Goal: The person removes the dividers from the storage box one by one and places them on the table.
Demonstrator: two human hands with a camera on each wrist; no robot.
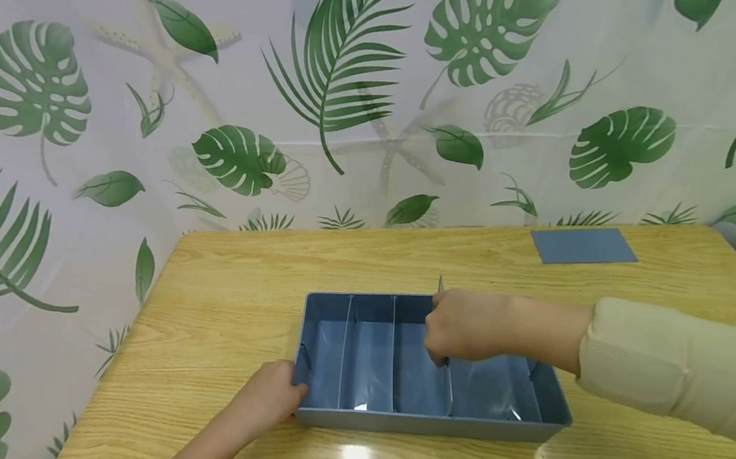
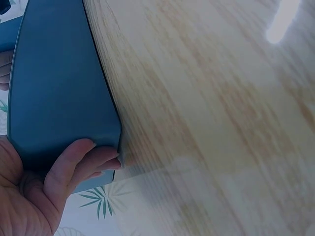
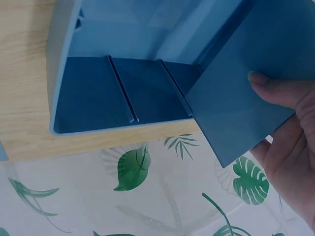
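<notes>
A long blue storage box with upright partitions sits on the table. At its left end my left hand grips the near corner; in the left wrist view the fingers lie against the outer wall. My right hand is over the box, pinching a flat blue divider panel between thumb and fingers. The panel stands tilted, one corner rising above the far rim and its lower part inside the box. In the head view the hand hides much of it.
A loose flat blue panel lies at the back right of the wooden table. Behind the table hangs a leaf-patterned cloth, close along its far edge.
</notes>
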